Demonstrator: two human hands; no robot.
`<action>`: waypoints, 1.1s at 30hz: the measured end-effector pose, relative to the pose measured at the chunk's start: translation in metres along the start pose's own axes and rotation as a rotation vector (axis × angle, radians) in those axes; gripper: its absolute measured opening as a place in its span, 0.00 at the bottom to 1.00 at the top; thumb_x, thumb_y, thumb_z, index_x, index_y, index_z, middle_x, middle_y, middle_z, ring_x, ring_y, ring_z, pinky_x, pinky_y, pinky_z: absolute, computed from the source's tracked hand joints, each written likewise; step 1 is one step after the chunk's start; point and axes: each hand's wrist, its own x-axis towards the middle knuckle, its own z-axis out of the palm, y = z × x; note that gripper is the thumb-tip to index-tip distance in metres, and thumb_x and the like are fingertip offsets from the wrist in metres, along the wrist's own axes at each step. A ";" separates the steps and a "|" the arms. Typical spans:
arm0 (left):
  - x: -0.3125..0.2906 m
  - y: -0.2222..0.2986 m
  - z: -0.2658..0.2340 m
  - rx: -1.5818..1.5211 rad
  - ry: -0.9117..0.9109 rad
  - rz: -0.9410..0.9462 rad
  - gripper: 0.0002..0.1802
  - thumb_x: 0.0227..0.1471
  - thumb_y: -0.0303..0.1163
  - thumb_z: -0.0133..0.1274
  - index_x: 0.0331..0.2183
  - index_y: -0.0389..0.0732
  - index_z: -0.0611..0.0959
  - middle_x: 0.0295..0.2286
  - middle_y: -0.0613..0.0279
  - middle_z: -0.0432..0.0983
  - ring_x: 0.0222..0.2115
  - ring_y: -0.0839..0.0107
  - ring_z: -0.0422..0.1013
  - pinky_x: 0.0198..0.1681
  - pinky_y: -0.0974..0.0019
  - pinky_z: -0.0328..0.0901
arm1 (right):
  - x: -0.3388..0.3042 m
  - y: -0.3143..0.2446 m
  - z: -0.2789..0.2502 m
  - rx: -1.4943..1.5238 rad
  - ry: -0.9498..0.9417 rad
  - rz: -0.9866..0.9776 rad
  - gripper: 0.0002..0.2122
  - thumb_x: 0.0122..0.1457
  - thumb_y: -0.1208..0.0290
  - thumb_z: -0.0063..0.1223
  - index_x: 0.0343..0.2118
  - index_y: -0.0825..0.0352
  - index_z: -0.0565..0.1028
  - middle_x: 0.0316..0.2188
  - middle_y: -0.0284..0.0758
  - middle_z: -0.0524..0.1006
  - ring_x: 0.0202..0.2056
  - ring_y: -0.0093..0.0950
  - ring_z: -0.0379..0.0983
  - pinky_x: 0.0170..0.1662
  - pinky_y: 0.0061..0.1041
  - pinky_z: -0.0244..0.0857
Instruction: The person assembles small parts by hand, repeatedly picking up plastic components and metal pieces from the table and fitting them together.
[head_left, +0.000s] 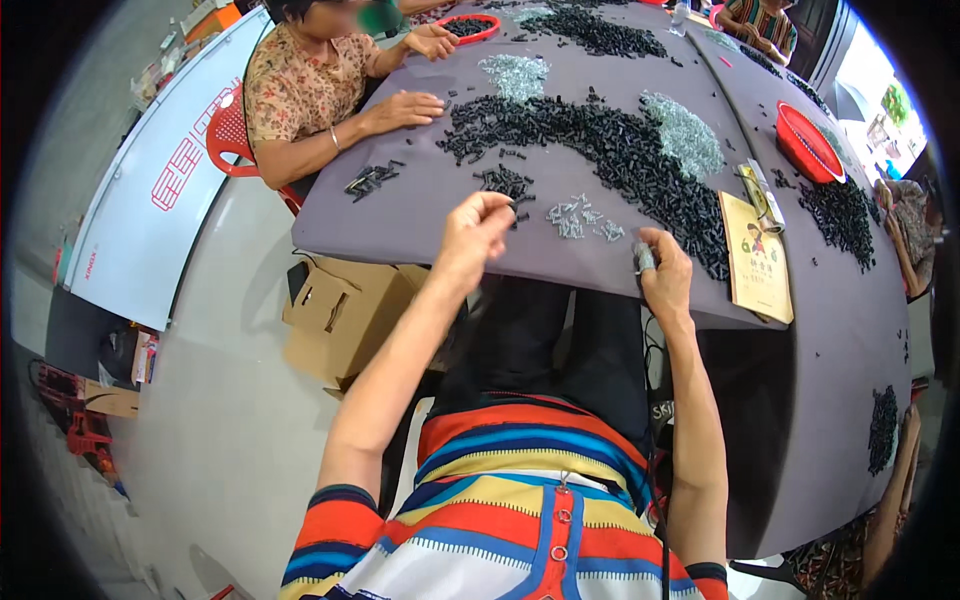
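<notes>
At the near edge of the grey-covered table [360, 225], my left hand [470, 245] pinches a small black plastic piece [513, 210] between thumb and forefinger. A small heap of black pieces [503, 182] lies just beyond it. My right hand [667, 272] is curled at the table edge, with something silvery-grey [645, 258] at its fingertips; whether this is a held part or a finger wrapping is unclear. Between my hands lies a loose group of small clear pieces [578, 216]. A long band of black tube-like pieces [625, 160] curves behind, beside piles of clear pieces [683, 135].
A yellow booklet [755, 255] lies right of my right hand, with a clear-wrapped item [762, 198] on its far end. A red basin [808, 143] stands farther right. At left, a co-worker's hand [402, 112] rests on the table. A cardboard box [345, 315] sits below.
</notes>
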 end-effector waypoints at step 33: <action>-0.058 -0.047 0.021 -0.504 -0.042 -0.265 0.07 0.51 0.23 0.52 0.35 0.38 0.78 0.26 0.60 0.75 0.22 0.77 0.69 0.28 0.75 0.65 | -0.031 -0.105 0.015 0.386 -0.228 -0.102 0.16 0.39 0.91 0.47 0.33 0.69 0.73 0.27 0.38 0.74 0.29 0.34 0.73 0.32 0.25 0.66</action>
